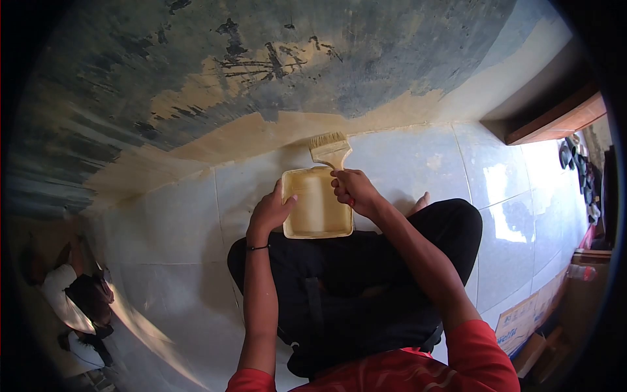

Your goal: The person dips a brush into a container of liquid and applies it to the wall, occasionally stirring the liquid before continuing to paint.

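Note:
My left hand (270, 210) grips the left side of a square, cream-coated paint tray (318, 235), its thumb over the rim. The tray sits in front of my crossed legs, with pale paint on its inside. My right hand (356, 191) is closed around the handle of a wide paintbrush (332, 151) at the tray's upper right corner. The brush's bristles point away from me, toward the foot of the wall (261, 140). That wall has cream paint along its lower part and patchy grey-green above.
Glossy pale tiles (411, 153) cover the floor. A brown wooden piece (555, 121) juts out at the right. Cardboard (522, 323) and a clear plastic bottle (580, 272) lie at the lower right. Another person (68, 294) is at the far left.

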Demonstrator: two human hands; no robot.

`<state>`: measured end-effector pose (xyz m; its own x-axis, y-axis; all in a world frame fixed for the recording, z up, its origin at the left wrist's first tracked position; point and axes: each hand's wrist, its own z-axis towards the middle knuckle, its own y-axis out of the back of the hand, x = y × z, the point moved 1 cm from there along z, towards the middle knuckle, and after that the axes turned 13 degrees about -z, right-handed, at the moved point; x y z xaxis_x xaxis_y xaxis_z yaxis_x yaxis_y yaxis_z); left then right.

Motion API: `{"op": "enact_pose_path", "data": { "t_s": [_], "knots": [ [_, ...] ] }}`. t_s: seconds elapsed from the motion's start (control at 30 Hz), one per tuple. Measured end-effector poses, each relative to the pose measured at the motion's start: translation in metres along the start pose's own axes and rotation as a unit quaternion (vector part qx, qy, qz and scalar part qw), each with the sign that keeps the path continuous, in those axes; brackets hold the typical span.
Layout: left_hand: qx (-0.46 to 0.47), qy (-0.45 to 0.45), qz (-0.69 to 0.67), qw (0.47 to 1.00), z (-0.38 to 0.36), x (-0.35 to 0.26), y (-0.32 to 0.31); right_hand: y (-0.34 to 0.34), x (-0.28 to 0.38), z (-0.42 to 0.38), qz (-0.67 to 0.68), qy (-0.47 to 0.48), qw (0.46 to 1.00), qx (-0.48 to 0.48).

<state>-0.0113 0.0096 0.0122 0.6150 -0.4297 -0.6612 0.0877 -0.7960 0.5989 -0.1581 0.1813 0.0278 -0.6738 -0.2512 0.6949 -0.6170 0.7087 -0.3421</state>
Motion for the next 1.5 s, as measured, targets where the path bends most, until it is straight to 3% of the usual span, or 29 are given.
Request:
{"op": "enact_pose_path", "data": {
  "t_s": [0.4, 0.6, 0.87, 0.97, 1.03, 1.17, 1.23, 1.27, 1.3, 1.33, 1.47, 1.5],
  "knots": [
    [-0.001, 0.004, -0.009, 1.000, -0.001, -0.001, 0.000, 0.011, -0.002, 0.014, 0.112, -0.026, 0.993, 0.041],
    [0.005, 0.023, 0.013, 1.000, -0.002, -0.006, 0.001, -0.006, 0.028, -0.021, 0.101, 0.062, 0.990, 0.071],
    [0.003, 0.017, 0.004, 1.000, 0.006, 0.009, -0.004, -0.029, 0.064, -0.079, -0.033, 0.212, 0.971, 0.103],
    [-0.020, -0.030, 0.008, 0.999, 0.009, 0.019, -0.010, -0.026, 0.059, -0.071, -0.049, 0.197, 0.977, 0.073],
    [-0.138, -0.106, 0.078, 0.982, 0.004, 0.018, -0.011, -0.027, 0.053, -0.065, -0.055, 0.190, 0.979, 0.054],
    [-0.244, -0.187, 0.092, 0.947, -0.007, -0.015, -0.003, -0.029, 0.045, -0.058, -0.076, 0.171, 0.982, 0.019],
    [-0.151, -0.110, -0.214, 0.959, -0.013, -0.045, -0.004, -0.032, 0.045, -0.059, -0.096, 0.174, 0.980, 0.017],
    [-0.150, -0.112, -0.215, 0.959, -0.012, -0.055, -0.007, -0.033, 0.045, -0.059, -0.114, 0.173, 0.978, 0.019],
    [-0.064, -0.085, -0.396, 0.912, -0.010, -0.063, -0.013, -0.033, 0.042, -0.057, -0.117, 0.177, 0.977, 0.011],
    [0.023, -0.054, -0.561, 0.826, -0.007, -0.069, -0.019, -0.032, 0.040, -0.055, -0.119, 0.176, 0.977, 0.012],
    [0.151, -0.051, -0.644, 0.748, -0.002, -0.095, -0.023, -0.030, 0.029, -0.047, -0.223, 0.144, 0.964, 0.003],
    [0.098, -0.037, -0.627, 0.772, -0.003, -0.103, -0.026, -0.029, 0.026, -0.045, -0.279, 0.120, 0.953, -0.010]
  ]
}}
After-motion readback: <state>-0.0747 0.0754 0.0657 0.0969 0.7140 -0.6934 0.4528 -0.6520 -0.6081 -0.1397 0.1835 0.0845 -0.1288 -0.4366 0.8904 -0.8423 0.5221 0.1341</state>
